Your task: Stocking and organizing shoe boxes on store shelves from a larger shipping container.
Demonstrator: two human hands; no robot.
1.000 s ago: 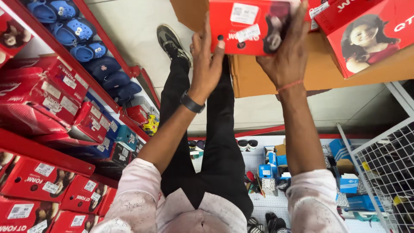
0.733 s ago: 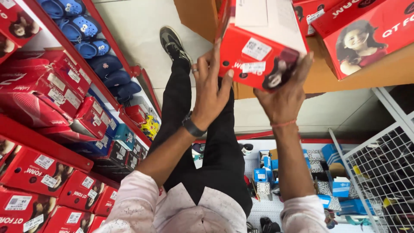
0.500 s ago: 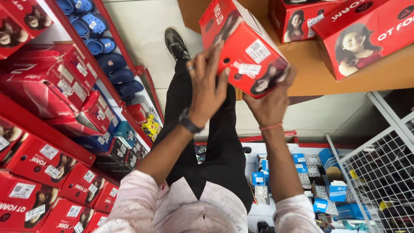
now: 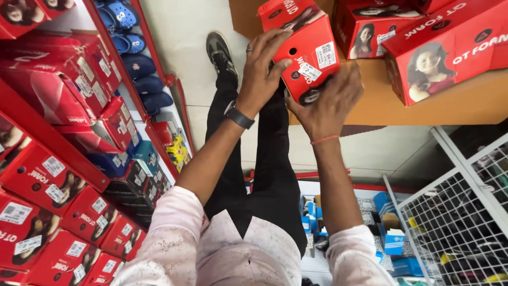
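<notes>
While both pale pink sleeves (image 4: 174,238) reach away from the camera, the left hand (image 4: 263,66) spreads its fingers over the near face and side of a red shoe box (image 4: 304,45), and the right hand (image 4: 328,100) cups the box's lower end, so the box is gripped between them. It sits tilted, its far edge seemingly resting on the brown cardboard surface (image 4: 423,100), though that contact is partly hidden. A dark wristwatch (image 4: 239,117) circles the left wrist. Just beyond lie more red boxes (image 4: 444,47) on the cardboard. Leftward, a red shelf rack (image 4: 63,159) carries stacked boxes and blue clogs (image 4: 124,26). A white wire basket (image 4: 460,212) stands at right.
</notes>
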